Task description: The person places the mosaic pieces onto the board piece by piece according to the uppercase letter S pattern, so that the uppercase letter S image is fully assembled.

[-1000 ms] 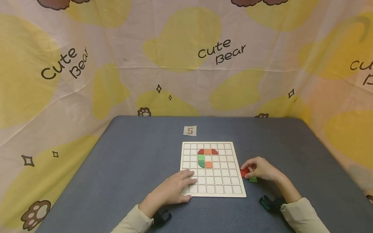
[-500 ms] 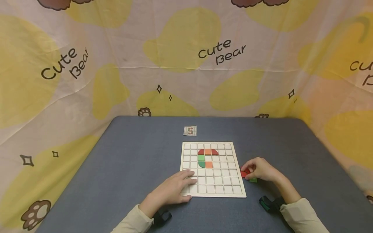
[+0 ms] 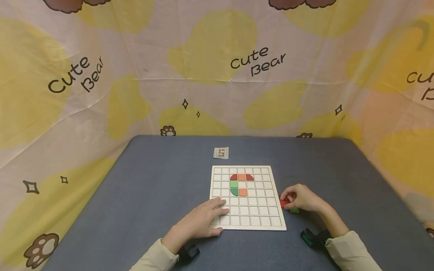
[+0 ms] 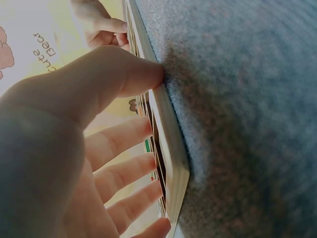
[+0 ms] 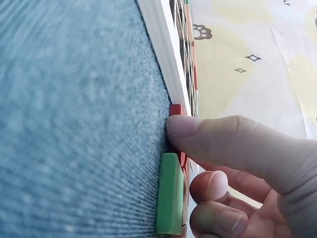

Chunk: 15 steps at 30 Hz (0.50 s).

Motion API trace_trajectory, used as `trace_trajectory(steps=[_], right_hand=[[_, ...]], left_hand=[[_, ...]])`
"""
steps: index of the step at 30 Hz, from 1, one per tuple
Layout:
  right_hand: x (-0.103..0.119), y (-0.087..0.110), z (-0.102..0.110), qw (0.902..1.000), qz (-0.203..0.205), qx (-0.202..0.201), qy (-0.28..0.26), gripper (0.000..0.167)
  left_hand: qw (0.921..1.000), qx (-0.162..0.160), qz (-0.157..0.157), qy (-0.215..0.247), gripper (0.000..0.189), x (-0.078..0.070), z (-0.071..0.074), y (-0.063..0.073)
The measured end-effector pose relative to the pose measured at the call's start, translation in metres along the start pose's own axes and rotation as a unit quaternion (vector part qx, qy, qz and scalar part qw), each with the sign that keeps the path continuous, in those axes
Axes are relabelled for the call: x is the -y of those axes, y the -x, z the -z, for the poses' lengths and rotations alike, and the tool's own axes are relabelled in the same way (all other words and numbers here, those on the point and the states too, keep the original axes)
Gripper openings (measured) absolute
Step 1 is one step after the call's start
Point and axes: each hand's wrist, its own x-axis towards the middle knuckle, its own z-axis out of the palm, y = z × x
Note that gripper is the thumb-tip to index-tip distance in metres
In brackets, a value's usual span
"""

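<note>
A white gridded board (image 3: 255,211) lies on the table. My left hand (image 3: 201,219) rests on its near left corner, fingers spread over the squares. In the left wrist view, the thumb (image 4: 141,75) touches the board's side edge. Beside the right edge, my right hand (image 3: 304,198) pinches a red tile (image 3: 283,203) between thumb and index finger. The right wrist view shows the thumb pressed to this red tile (image 5: 176,110), partly covering it. A green tile (image 5: 170,198) lies close by, under the curled fingers. Further red pieces may be hidden by the hand.
Red, orange and green tiles sit on the board's upper middle squares, including an orange tile (image 3: 243,192) and a dark green quarter-round tile (image 3: 234,192). A small pattern card (image 3: 221,153) lies behind the board. A patterned cloth (image 3: 210,67) hangs beyond the blue-grey table (image 3: 162,177).
My right fingers have shifted very slightly over the red tile. The left hand, board and placed tiles stay as they were.
</note>
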Motion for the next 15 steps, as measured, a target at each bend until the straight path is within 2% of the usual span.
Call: trace_trajectory(steps=[10,15], right_hand=[[-0.0020,-0.0010,0.0015,1.0000,-0.004,-0.005,0.004,0.019],[-0.0028,-0.0009,0.0038,0.9999,-0.006,-0.010,0.000,0.021]], left_hand=[[0.9999,0.007,0.008,0.002,0.051,0.0006,-0.0014,0.0000],[1.0000,-0.004,-0.001,-0.001,0.050,0.0011,-0.0026,-0.0001]])
